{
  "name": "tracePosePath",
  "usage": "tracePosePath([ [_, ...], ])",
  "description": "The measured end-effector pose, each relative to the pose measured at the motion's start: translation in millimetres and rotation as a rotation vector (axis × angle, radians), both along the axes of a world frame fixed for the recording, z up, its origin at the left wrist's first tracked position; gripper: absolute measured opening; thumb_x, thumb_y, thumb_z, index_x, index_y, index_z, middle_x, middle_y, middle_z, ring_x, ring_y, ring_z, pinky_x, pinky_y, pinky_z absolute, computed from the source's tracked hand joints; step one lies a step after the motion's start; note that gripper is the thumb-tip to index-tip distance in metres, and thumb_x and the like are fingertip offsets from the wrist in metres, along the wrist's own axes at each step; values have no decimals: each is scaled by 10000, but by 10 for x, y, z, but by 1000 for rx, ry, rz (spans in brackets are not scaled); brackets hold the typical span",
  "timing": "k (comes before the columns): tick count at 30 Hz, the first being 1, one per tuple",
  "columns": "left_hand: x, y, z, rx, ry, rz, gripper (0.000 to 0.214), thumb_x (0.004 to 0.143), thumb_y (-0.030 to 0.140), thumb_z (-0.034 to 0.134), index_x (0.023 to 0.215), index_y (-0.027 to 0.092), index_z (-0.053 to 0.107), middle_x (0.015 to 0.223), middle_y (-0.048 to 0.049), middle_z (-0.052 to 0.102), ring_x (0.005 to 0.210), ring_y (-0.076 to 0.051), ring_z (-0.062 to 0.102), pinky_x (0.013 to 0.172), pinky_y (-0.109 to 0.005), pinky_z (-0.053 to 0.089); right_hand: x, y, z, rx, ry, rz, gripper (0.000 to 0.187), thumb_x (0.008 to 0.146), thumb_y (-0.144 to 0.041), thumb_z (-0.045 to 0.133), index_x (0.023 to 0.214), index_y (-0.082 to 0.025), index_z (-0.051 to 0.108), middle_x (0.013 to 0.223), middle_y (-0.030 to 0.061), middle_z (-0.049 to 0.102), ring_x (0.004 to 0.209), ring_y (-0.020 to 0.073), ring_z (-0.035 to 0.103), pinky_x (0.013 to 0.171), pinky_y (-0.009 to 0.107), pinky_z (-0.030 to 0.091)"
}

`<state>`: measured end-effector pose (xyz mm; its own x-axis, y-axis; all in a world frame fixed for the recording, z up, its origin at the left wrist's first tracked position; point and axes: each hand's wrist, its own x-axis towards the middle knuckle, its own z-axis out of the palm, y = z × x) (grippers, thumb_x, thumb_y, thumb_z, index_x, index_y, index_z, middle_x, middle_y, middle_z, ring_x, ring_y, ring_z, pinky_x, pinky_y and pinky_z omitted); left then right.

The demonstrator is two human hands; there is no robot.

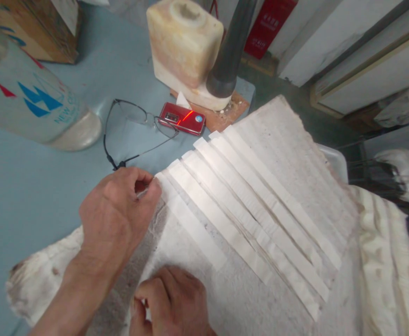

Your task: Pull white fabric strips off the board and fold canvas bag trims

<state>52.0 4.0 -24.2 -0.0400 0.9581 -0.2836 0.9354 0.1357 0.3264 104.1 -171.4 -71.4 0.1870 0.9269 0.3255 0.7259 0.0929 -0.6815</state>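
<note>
My left hand [116, 210] is closed in a pinch at the upper end of a thin white strip [197, 233]. That strip lies slantwise across an off-white, felt-like sheet [277, 135]. Several similar pale strips [221, 210] are laid side by side to its right, some overlapping, with their upper ends poking past the sheet's edge. Lower down, my right hand [172, 301] rests over the sheet with curled fingers. Its thumb and forefinger come together, and whatever is between them cannot be made out. Beside that hand, a crease or edge line runs down the sheet.
Black-framed glasses [139, 112] and a red box-like item [183, 119] lie beyond the sheet on the blue-grey table [64, 182]. A stained plastic container [183, 51] and dark tube [230, 51] stand behind. A large clear bottle [36, 93] is left; wrinkled cream cloth [382, 256] is right.
</note>
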Motion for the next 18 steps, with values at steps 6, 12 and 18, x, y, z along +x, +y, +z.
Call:
tracePosePath([
  [6, -113, 22, -83, 84, -33, -123, 219, 953, 451, 521, 882, 292, 655, 897, -76, 762, 828, -291, 681, 778, -402, 450, -36, 197, 57, 23, -79, -39, 209, 891, -55, 543, 820, -252, 540, 647, -32, 578, 545, 169, 578, 501, 385, 363],
  [12, -196, -12, -56, 171, -98, -244, 240, 948, 461, 465, 878, 282, 608, 904, -97, 759, 826, -306, 689, 722, -391, 410, 120, 509, 75, 40, -201, -26, 131, 1022, -131, 613, 1084, -180, 717, 1075, 57, 829, 728, 210, 674, 548, 401, 523],
  [18, -208, 4, -115, 134, -140, -303, 213, 994, 416, 472, 920, 270, 608, 911, -84, 772, 825, -288, 685, 744, -395, 448, 64, 543, -41, -115, -308, 63, 288, 1039, -361, 719, 1219, -144, 778, 1234, 148, 836, 817, 262, 698, 613, 419, 626],
])
